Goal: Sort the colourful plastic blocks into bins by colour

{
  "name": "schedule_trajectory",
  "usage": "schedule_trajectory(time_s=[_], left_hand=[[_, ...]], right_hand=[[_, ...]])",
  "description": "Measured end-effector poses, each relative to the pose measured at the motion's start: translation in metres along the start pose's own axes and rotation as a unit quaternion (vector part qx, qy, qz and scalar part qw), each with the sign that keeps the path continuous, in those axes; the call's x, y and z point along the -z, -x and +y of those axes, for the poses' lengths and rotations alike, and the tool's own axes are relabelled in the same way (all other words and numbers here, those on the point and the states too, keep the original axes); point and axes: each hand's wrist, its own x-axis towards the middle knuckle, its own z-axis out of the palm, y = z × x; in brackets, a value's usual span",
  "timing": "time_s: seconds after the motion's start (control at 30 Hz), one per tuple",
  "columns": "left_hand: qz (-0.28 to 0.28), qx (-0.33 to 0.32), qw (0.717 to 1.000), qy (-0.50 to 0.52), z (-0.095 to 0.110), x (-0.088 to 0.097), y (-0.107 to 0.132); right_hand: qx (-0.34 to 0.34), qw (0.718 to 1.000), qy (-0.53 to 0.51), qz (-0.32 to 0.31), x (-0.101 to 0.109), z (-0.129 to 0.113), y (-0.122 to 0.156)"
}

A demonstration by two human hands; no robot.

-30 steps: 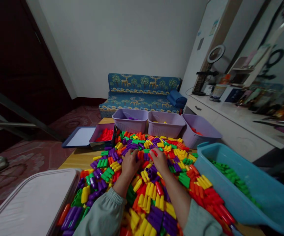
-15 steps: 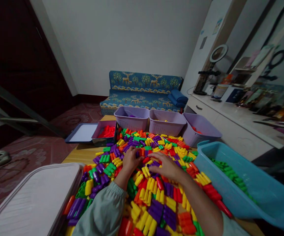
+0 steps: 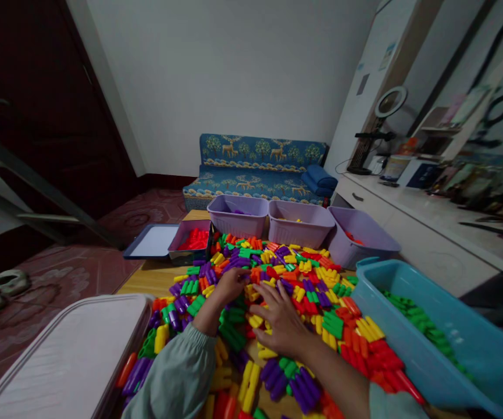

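Glossy plastic tube-shaped toy pieces (image 3: 273, 372) in yellow, red, green, purple and orange lie heaped over the table. My left hand (image 3: 232, 285) is in the middle of the heap, its fingers curled together beside purple and orange pieces. Whatever those fingers hold, if anything, is too small and hidden to name. Just to the right, my right hand (image 3: 279, 323) lies palm down over yellow pieces, fingers spread and touching the heap. A patch of bare wooden tabletop (image 3: 268, 401) shows below the right hand.
Beyond the heap stand lilac bins, one with purple pieces (image 3: 239, 218), one with yellow (image 3: 301, 226), one with red (image 3: 360, 238). A box of red pieces (image 3: 192, 235) is at left. At right sits a blue tub (image 3: 452, 314) with green pieces; near left, a white lid (image 3: 59, 355).
My right hand has drawn back toward me and its fingers have spread wider. Pieces near it have shifted, baring some tabletop. The left hand stays near the same spot; the view has shifted slightly.
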Motion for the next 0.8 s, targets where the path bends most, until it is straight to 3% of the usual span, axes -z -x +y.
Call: schedule_trajectory(time_s=[0.13,0.33,0.4,0.47,0.63,0.8], left_hand=[[0.061,-0.019,0.998,0.013,0.001,0.001,0.004],[0.111,-0.008,0.993,0.048,-0.005,-0.008,0.011],[0.127,-0.008,0.991,0.045,-0.006,-0.012,0.013],[0.143,-0.003,0.989,0.039,-0.006,-0.015,0.014],[0.140,-0.006,0.989,0.046,-0.001,-0.021,0.014],[0.141,-0.028,0.986,0.081,0.000,-0.026,0.015]], right_hand=[[-0.020,0.998,-0.013,0.055,-0.002,0.016,-0.015],[-0.146,0.963,-0.104,0.201,0.007,0.055,-0.045],[-0.183,0.962,-0.080,0.185,0.012,0.069,-0.056],[-0.217,0.967,-0.045,0.127,0.014,0.076,-0.065],[-0.247,0.969,-0.003,0.028,0.010,0.067,-0.077],[-0.269,0.963,0.009,0.025,0.005,0.058,-0.077]])
